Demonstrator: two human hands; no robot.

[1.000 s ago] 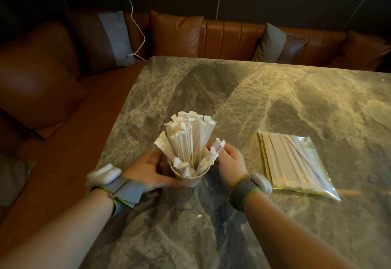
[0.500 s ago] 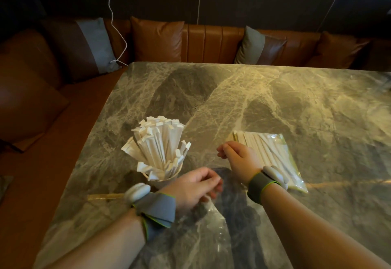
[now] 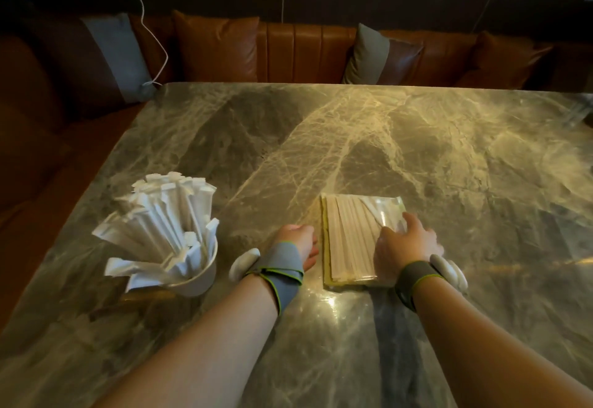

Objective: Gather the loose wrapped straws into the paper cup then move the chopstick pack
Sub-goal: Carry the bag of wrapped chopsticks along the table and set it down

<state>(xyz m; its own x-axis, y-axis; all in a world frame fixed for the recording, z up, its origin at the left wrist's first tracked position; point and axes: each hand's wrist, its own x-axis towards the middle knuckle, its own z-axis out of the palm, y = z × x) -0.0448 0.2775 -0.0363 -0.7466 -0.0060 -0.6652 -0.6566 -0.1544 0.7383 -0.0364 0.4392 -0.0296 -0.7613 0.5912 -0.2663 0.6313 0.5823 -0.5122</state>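
Both my forearms are bare; no sleeves reach into view. My left hand (image 3: 296, 244) and right hand (image 3: 402, 252) are bare as well: no gloves, and no rings that I can make out.

Left wrist: a grey fabric wrap (image 3: 282, 268), wide, with a thin yellow-green piping along its edges. One flap overlaps another and ends in a pointed tail down the inner forearm. A smooth white oval pod (image 3: 243, 262) sits on the outer side of the wrap.

Right wrist: a darker grey band (image 3: 414, 280), narrower, same yellow-green edging. A white rounded pod (image 3: 449, 273), elongated, with a segmented look, sits on its outer side.
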